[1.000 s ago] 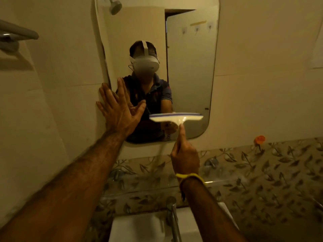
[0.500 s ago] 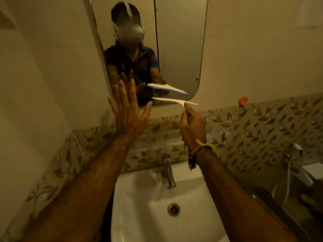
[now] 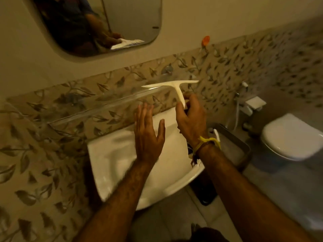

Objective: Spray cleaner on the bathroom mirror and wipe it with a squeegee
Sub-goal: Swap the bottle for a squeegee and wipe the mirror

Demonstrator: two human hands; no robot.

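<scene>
Squeegee (image 3: pixel 176 88), one, white, held by its handle in our right hand (image 3: pixel 190 117) above one basin (image 3: pixel 111 154), below one mirror (image 3: pixel 122 23); our left hand (image 3: pixel 148 135) is flat, fingers (image 3: pixel 143 116) open, empty.

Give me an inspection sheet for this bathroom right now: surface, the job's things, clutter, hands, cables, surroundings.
Surface: mirror on the wall, upper left; streaks cannot be judged.
Job's things: white squeegee off the glass, held above the sink; no spray bottle seen.
Clutter: orange object on the wall; clear shelf under the mirror.
Hands: right hand grips the squeegee handle; left hand open, empty.
Cables: nothing seen; a white hose hangs by the toilet.
Surroundings: leaf-pattern tiles.
</scene>
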